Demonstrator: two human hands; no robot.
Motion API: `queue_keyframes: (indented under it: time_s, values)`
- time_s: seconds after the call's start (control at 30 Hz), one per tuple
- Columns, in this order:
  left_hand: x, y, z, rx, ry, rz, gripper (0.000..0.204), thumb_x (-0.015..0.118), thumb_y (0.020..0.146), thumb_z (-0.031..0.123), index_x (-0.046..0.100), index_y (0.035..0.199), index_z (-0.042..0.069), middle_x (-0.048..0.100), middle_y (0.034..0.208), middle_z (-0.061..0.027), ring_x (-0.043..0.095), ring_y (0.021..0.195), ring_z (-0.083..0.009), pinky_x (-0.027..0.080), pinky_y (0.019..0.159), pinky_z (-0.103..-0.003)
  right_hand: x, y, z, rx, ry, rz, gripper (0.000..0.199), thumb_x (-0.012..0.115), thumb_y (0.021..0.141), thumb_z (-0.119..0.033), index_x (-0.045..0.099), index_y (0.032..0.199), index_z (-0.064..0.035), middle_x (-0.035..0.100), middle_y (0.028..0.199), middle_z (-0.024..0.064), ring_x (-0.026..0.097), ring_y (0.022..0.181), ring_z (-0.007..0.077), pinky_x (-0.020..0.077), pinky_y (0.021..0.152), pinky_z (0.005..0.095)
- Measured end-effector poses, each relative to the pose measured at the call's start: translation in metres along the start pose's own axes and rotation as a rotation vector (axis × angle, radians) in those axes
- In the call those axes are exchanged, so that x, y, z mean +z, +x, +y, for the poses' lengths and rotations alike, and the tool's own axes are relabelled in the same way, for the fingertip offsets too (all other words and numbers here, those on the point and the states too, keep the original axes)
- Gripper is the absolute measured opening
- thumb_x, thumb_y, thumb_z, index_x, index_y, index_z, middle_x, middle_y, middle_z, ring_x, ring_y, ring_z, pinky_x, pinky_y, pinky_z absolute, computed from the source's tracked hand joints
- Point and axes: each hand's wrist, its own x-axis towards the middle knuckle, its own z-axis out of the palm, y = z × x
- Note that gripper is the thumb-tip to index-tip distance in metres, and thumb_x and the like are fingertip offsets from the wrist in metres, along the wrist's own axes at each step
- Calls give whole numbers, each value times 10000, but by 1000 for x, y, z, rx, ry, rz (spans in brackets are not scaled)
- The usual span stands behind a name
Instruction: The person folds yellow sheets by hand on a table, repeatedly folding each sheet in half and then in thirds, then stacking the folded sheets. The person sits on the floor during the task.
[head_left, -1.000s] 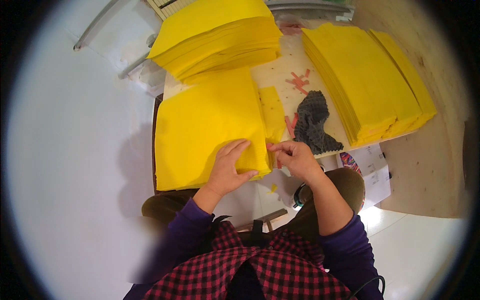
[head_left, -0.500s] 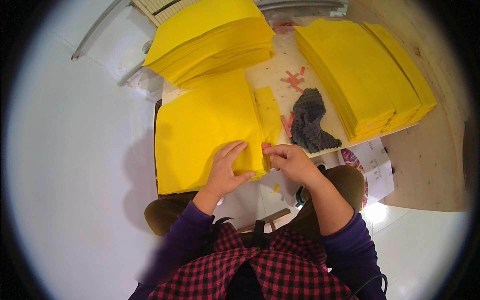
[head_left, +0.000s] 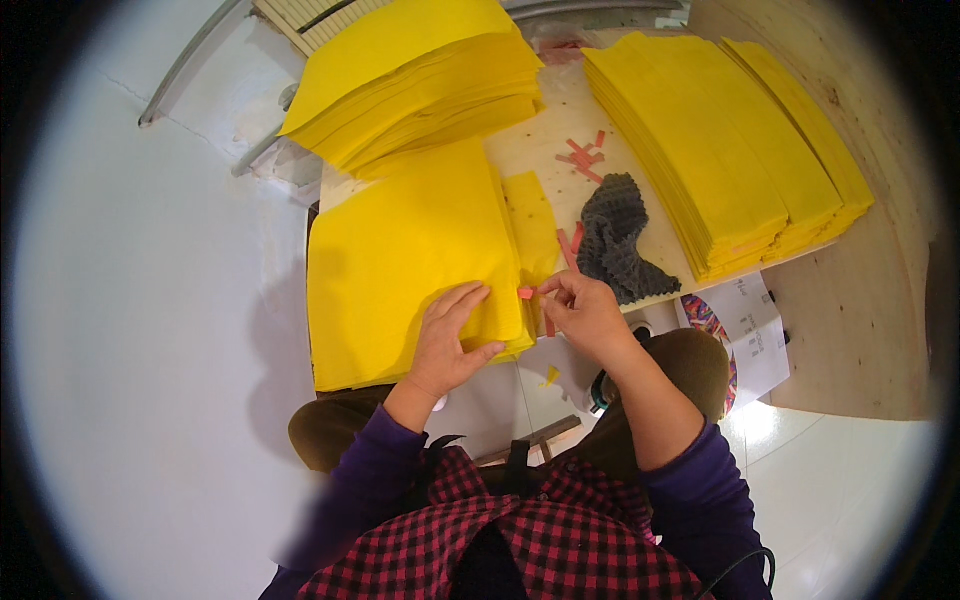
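My left hand (head_left: pixel 447 335) lies flat near the front right corner of a stack of yellow fabric sheets (head_left: pixel 400 245), fingers stretched out and thumb apart. Beside the stack's right edge, my right hand (head_left: pixel 590 315) has thumb and forefinger pinched together at the outer end of a small red strip (head_left: pixel 526 293). This strip lies against the edge of the stack. A second red strip (head_left: pixel 549 325) shows below the right fingertips; whether that hand also holds it is hidden. A narrow yellow piece (head_left: pixel 532 215) lies along the stack's right side.
A taller yellow stack (head_left: pixel 420 85) stands behind, with more yellow sheets (head_left: pixel 700 150) at the right. Between them, loose red strips (head_left: pixel 583 155) and a crumpled dark grey ribbed cloth (head_left: pixel 617 245) lie on the wooden table (head_left: pixel 660 215). A printed white box (head_left: pixel 750 335) stands below at the right.
My right hand has drawn back slightly to the right from the stack's edge, uncovering more of the red strip there and a second strip below the fingers. My left hand stays in place.
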Motion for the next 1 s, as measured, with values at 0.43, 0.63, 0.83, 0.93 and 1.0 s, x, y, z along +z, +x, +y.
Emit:
queue_keyframes:
  time_s: [0.43, 0.63, 0.83, 0.93, 1.0]
  values:
    - [-1, 0, -4, 61, -140, 52, 544, 587, 879, 386, 542, 1262, 3, 543, 1287, -197, 492, 1197, -369, 356, 1035, -418, 11, 14, -3, 18, -26, 19, 255, 718, 805, -229, 650, 841, 14, 654, 737, 150, 644, 680, 257, 500, 626, 341]
    - [-2, 0, -4, 56, -143, 55, 511, 502, 933, 395, 552, 1250, -3, 545, 1284, -195, 495, 1196, -360, 352, 1036, -412, 13, 14, -5, -50, 32, 27, 159, 681, 861, -97, 595, 855, 37, 581, 625, 59, 521, 426, 110, 383, 385, 270]
    - [-1, 0, -5, 52, -146, 56, 515, 484, 944, 402, 555, 1245, -10, 547, 1281, -196, 495, 1194, -359, 352, 1036, -410, 13, 12, -8, -83, 59, 63, 104, 677, 840, -32, 616, 914, 6, 546, 694, 52, 529, 441, 117, 408, 386, 264]
    - [-2, 0, -5, 48, -149, 57, 512, 481, 946, 399, 555, 1244, -11, 547, 1279, -197, 496, 1193, -358, 351, 1036, -407, 14, 12, -8, -108, 37, 35, 114, 683, 827, -21, 646, 935, -28, 537, 733, 52, 535, 450, 123, 416, 391, 256]
    - [-2, 0, -5, 49, -154, 58, 508, 480, 947, 394, 556, 1242, -12, 549, 1277, -199, 498, 1192, -358, 353, 1035, -405, 14, 12, -9, -171, -23, 43, 119, 685, 824, -24, 665, 937, -52, 537, 748, 53, 538, 455, 124, 417, 393, 254]
